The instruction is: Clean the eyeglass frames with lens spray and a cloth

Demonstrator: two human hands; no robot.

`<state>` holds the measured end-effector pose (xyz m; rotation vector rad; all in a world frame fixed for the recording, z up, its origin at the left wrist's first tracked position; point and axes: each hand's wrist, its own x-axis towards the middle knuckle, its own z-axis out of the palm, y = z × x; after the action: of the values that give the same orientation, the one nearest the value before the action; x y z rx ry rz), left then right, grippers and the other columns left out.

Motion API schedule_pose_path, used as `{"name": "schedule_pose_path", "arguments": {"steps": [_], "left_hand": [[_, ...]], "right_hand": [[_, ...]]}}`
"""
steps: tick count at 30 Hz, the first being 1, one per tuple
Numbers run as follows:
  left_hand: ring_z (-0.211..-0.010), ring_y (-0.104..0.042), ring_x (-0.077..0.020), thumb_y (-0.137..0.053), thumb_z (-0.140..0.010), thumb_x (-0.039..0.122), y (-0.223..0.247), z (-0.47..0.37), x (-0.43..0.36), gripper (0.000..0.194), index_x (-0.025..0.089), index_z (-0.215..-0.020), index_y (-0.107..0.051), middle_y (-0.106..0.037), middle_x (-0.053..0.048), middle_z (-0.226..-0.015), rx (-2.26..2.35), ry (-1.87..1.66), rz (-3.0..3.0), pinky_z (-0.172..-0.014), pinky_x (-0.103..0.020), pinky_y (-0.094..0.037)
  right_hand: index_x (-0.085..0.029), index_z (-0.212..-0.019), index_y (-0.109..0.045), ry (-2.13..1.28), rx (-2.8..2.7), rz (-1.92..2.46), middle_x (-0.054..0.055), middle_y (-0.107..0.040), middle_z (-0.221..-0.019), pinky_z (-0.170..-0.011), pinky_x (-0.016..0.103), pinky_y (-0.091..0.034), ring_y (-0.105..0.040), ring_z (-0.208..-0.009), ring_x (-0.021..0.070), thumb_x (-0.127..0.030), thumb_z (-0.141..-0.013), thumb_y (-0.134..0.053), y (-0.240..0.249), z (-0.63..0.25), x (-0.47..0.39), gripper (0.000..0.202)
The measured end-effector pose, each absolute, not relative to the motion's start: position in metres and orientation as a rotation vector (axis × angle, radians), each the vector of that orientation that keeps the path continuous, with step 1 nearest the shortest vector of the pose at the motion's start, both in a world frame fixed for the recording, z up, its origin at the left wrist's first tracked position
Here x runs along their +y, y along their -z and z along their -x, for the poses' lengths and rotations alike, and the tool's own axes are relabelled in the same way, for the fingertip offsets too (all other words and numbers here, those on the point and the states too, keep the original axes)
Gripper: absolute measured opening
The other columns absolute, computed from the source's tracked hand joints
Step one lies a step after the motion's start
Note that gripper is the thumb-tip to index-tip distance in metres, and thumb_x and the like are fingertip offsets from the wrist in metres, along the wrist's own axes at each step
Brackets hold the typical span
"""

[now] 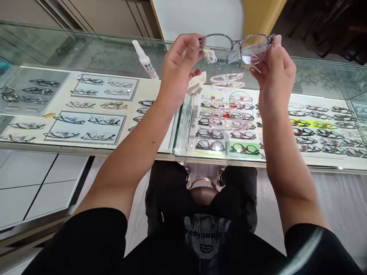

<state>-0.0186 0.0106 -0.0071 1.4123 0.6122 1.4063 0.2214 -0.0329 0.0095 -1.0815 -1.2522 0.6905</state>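
A pair of eyeglasses [236,44] with a thin, grey translucent frame is raised above the far part of the glass counter. My left hand [183,57] pinches its left end between thumb and fingers. At the opposite end, my right hand [275,67] grips the frame near the hinge, thumb on top. The lenses face me and are clear, with reflections in them. Beneath the glasses, a pink clear-framed pair [228,81] shows on the counter. To the left of my left hand stands a white spray bottle [145,61], leaning slightly in view.
The glass display counter [114,148] spans the view, with several rows of eyeglasses [242,135] inside. Trays of frames [88,128] lie at left. Beyond the counter is a white and yellow chair-like surface [200,19]. My knees are below the near edge.
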Motion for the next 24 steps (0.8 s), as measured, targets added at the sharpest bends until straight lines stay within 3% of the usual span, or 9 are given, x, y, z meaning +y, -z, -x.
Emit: {"name": "schedule_pose_path", "arguments": {"steps": [6, 9, 14, 20, 24], "left_hand": [[-0.128, -0.068, -0.0284, -0.070, -0.099, 0.056, 0.012, 0.023, 0.014, 0.023, 0.036, -0.108, -0.078, -0.072, 0.001, -0.132, 0.757, -1.349, -1.385, -0.084, -0.033, -0.061], [-0.134, -0.065, -0.0321, -0.076, -0.094, 0.057, 0.012, 0.023, 0.013, 0.031, 0.031, -0.110, -0.078, -0.071, -0.004, -0.135, 0.864, -1.338, -1.312, -0.090, -0.034, -0.061], [-0.139, -0.061, -0.0349, -0.081, -0.087, 0.065, 0.015, 0.024, 0.013, 0.042, 0.030, -0.110, -0.078, -0.070, -0.007, -0.137, 0.834, -1.350, -1.285, -0.091, -0.035, -0.059], [-0.135, -0.062, -0.0320, -0.080, -0.084, 0.072, 0.018, 0.027, 0.015, 0.048, 0.034, -0.114, -0.078, -0.072, -0.006, -0.135, 0.806, -1.353, -1.318, -0.087, -0.032, -0.059], [-0.130, -0.066, -0.0295, -0.078, -0.084, 0.075, 0.022, 0.027, 0.019, 0.055, 0.030, -0.115, -0.078, -0.074, -0.009, -0.131, 0.787, -1.340, -1.306, -0.086, -0.031, -0.057]], "right_hand": [[-0.033, -0.097, -0.071, -0.716, -1.220, 1.035, 0.004, -0.075, -0.113, -0.089, 0.037, -0.060, -0.071, -0.111, 0.0222, -0.074, -0.097, -0.061, 0.013, -0.219, -0.029, 0.042], [-0.030, -0.099, -0.075, -0.796, -1.097, 1.026, 0.002, -0.076, -0.111, -0.090, 0.035, -0.060, -0.073, -0.101, 0.0174, -0.067, -0.095, -0.069, 0.020, -0.216, -0.030, 0.038], [-0.030, -0.107, -0.078, -0.764, -1.107, 1.088, 0.005, -0.076, -0.111, -0.094, 0.037, -0.062, -0.072, -0.108, 0.0199, -0.068, -0.095, -0.067, 0.022, -0.213, -0.033, 0.042], [-0.031, -0.109, -0.079, -0.773, -1.147, 1.099, 0.006, -0.076, -0.112, -0.095, 0.039, -0.062, -0.073, -0.111, 0.0218, -0.068, -0.096, -0.066, 0.022, -0.212, -0.035, 0.042], [-0.030, -0.105, -0.080, -0.798, -1.110, 1.087, 0.005, -0.076, -0.107, -0.096, 0.038, -0.062, -0.072, -0.106, 0.0208, -0.068, -0.093, -0.071, 0.021, -0.210, -0.037, 0.040]]}}
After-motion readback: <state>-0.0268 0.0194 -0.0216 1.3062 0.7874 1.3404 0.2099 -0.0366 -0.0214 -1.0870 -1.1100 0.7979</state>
